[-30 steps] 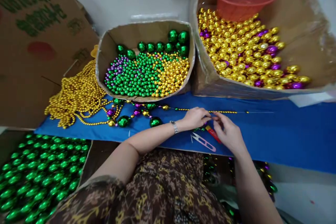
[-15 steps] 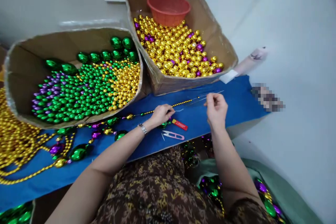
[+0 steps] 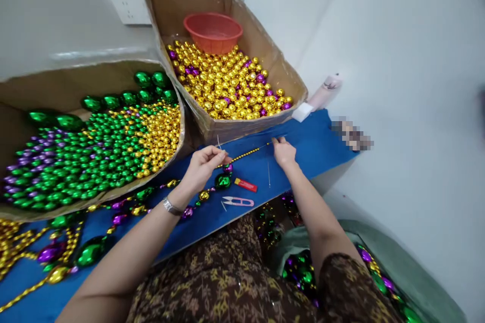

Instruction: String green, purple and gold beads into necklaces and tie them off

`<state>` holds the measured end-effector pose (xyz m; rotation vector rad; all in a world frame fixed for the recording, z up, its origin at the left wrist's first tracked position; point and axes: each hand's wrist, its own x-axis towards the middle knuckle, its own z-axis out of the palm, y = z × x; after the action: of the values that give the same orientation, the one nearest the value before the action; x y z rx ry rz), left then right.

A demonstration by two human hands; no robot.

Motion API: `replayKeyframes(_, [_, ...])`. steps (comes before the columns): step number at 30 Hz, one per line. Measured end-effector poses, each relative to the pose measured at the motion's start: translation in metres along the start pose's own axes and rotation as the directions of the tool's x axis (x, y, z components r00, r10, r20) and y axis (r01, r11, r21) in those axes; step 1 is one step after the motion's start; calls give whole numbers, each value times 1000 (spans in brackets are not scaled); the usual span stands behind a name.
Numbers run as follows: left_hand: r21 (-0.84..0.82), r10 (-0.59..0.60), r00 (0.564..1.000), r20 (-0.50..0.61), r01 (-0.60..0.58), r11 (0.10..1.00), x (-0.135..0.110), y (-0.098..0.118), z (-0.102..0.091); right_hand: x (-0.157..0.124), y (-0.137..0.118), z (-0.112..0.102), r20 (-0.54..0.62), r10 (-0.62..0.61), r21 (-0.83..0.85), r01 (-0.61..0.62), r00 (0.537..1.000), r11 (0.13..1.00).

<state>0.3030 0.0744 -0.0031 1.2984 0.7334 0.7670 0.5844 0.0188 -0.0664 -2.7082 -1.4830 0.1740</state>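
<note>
Running between left hand [image 3: 202, 167], pinching white thread [image 3: 219, 141], and right hand [image 3: 284, 152], grip unclear, is a gold-bead strand [image 3: 245, 154]

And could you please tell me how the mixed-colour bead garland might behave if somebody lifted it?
The bead garland would probably hang floppy, since it bends in curves across the blue table cover. Its glossy surfaces look slippery, and the large green bead, being rounded, may swing or roll.
</note>
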Motion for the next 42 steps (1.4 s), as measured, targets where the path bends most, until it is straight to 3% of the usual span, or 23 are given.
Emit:
replayKeyframes(5, [-111,-54,998,-39,50,993,-11,15,-17,11,-14,-22,51,-120,-5,120,991,993])
replayKeyframes(9, [-4,12,997,-79,-13,1000,-21,24,-33,-13,-42,-57,76,-298,111,289,952,951])
replayKeyframes(10, [51,46,996,-76,-42,998,-24,26,-36,-22,-53,-68,67,-381,175,366,922,914])
replayKeyframes(12, [179,114,992,-54,-102,978,-29,31,-38,-45,-79,-89,-66,-626,410,593,777,693])
replayKeyframes(14, [307,171,985,-12,-159,938,-34,36,-39,-66,-108,-103,-197,-724,496,704,661,508])
replayKeyframes(17, [438,237,970,52,-235,868,-41,40,-38,-89,-146,-110,-326,-724,509,758,608,407])
replayKeyframes(19, [451,264,962,64,-264,853,-46,41,-39,-97,-162,-108,-404,-692,474,784,598,401])
replayKeyframes(22, [367,240,970,28,-233,900,-54,36,-44,-99,-172,-109,-496,-612,392,788,615,474])
replayKeyframes(26, [145,152,986,-76,-140,980,-63,29,-56,-95,-167,-122,-430,-647,353,777,630,522])
replayKeyframes(29, [-81,69,980,-186,-85,993,-63,31,-65,-96,-160,-137,-324,-754,267,819,572,507])
replayKeyframes(32, [-66,62,970,-235,-80,995,-59,36,-69,-102,-162,-147,-246,-846,163,881,473,445])
replayKeyframes(36, [163,150,977,-148,-125,979,-56,39,-66,-107,-181,-146,-170,-924,72,939,342,335])
replayKeyframes(38, [208,173,983,-61,-157,965,-58,39,-64,-106,-192,-139,-162,-932,32,945,325,324])
replayKeyframes(42, [247,190,979,80,-204,947,-66,39,-63,-98,-209,-127,-167,-928,61,943,333,328])
